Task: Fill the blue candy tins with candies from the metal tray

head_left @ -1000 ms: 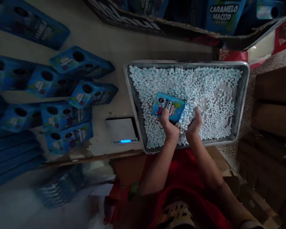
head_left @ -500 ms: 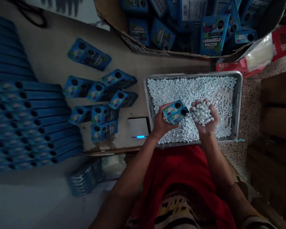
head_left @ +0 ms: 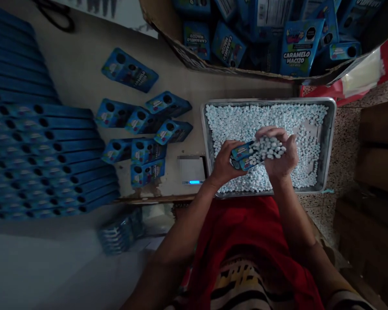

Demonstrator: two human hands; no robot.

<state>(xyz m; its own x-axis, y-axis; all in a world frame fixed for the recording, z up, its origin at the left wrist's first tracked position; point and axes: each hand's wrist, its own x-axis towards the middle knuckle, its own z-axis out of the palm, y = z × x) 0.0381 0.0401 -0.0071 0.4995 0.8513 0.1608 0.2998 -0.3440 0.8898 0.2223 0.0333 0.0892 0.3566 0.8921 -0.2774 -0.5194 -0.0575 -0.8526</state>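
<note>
My left hand (head_left: 225, 165) grips a pair of small blue candy boxes (head_left: 242, 151), side by side, above the left half of a metal tray (head_left: 330, 146). White and pale-blue candies (head_left: 233, 118) cover most of the tray floor. Cupped and tilted toward the boxes, my right hand (head_left: 286, 157) holds a heap of the same candies (head_left: 271, 146). Candies spill from its palm onto the right ends of the boxes; the box openings are hidden under them. The fingers of my right hand curl around the far side of the heap.
Several blue boxes (head_left: 145, 118) stand left of the tray, near a small scale (head_left: 191, 168) with a lit display. Stacked blue boxes (head_left: 51, 163) fill the far left. A cardboard carton (head_left: 194, 64) full of blue boxes stands behind. Brown cartons (head_left: 380, 146) are at right.
My right hand has tipped leftward, and its candies now reach the boxes in my left hand. The boxes have tilted toward that hand. The whole view has shifted slightly.
</note>
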